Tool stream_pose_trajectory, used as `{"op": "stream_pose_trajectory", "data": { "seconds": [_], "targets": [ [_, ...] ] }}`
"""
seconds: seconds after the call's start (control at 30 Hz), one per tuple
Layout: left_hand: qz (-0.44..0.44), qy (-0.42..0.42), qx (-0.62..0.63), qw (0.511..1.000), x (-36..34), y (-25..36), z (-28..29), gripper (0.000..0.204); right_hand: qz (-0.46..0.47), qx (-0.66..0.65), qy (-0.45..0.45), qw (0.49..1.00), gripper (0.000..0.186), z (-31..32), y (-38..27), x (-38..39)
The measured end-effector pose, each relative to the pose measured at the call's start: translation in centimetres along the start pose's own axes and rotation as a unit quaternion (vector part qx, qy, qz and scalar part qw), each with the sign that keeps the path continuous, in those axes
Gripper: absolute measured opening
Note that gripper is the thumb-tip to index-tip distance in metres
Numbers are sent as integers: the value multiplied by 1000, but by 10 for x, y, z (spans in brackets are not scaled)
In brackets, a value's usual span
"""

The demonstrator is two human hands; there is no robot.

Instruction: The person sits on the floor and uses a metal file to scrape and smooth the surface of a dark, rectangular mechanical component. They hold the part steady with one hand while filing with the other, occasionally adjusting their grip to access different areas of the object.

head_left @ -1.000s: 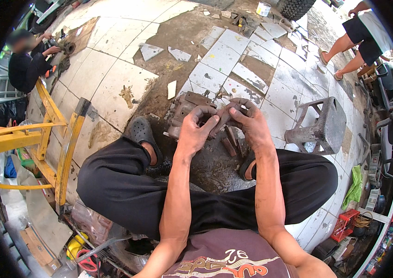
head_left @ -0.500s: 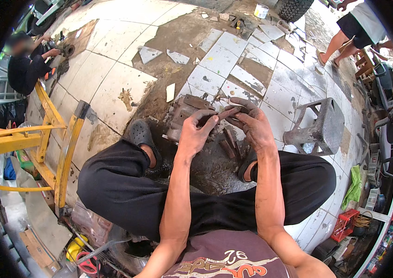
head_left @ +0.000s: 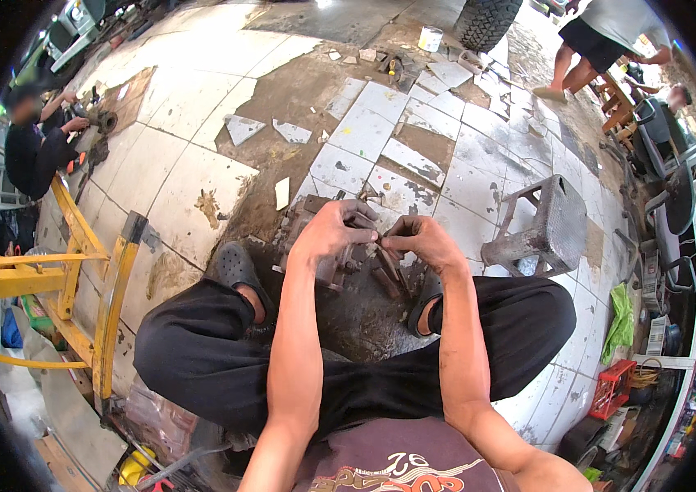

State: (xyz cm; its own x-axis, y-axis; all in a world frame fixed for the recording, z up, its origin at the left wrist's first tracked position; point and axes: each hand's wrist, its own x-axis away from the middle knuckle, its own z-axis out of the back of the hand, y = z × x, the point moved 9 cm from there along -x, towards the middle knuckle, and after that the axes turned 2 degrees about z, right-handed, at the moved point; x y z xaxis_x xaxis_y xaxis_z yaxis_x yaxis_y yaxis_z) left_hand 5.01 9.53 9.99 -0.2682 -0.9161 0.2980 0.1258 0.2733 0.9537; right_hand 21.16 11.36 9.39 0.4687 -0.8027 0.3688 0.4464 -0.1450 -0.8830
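Note:
My left hand (head_left: 331,232) and my right hand (head_left: 423,243) meet above the ground between my feet, fingertips pinched close together. Whatever sits between them is mostly covered by the fingers and too small to name. Beneath and beside my left hand lies a greasy, rust-brown metal housing (head_left: 302,223), partly hidden by that hand. Long dark brown strip-like pieces (head_left: 387,275) lie on the wet, dirty ground just below my right hand.
A grey plastic stool (head_left: 546,225) stands to the right. On the left is a yellow metal frame (head_left: 61,279). Broken tiles (head_left: 413,160) lie ahead, with a tyre (head_left: 483,23) beyond. One person (head_left: 32,143) crouches far left; another (head_left: 590,49) stands far right.
The brown strip held between both hands earlier is now largely hidden by the fingers. My hands have turned and moved slightly lower, and the whole view has shifted a little.

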Motion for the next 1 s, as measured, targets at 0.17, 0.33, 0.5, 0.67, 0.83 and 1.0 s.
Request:
{"op": "stream_pose_trajectory", "data": {
  "seconds": [0.17, 0.33, 0.5, 0.67, 0.83, 1.0],
  "targets": [
    [7, -97, -53, 994, -49, -11, -8, 41, -31, -182, 15, 983, 16, -3, 34, -12],
    [0, -106, -59, 993, -69, -30, -1, 49, -31, -249, 43, 967, 17, -11, 30, -9],
    [-67, 213, -227, 948, -51, -44, 78, 43, -45, -289, 161, 943, 22, -13, 100, -49],
    [13, 410, -339, 847, 6, -104, 96, 44, -66, -144, 263, 952, 25, -56, 163, -65],
    [27, 440, -402, 802, 30, -140, 85, 50, -16, 6, 357, 934, 30, -110, 155, -58],
    [55, 433, -385, 813, 23, -137, 82, 50, -19, 125, 311, 942, 30, -109, 129, -82]
  ]
}}
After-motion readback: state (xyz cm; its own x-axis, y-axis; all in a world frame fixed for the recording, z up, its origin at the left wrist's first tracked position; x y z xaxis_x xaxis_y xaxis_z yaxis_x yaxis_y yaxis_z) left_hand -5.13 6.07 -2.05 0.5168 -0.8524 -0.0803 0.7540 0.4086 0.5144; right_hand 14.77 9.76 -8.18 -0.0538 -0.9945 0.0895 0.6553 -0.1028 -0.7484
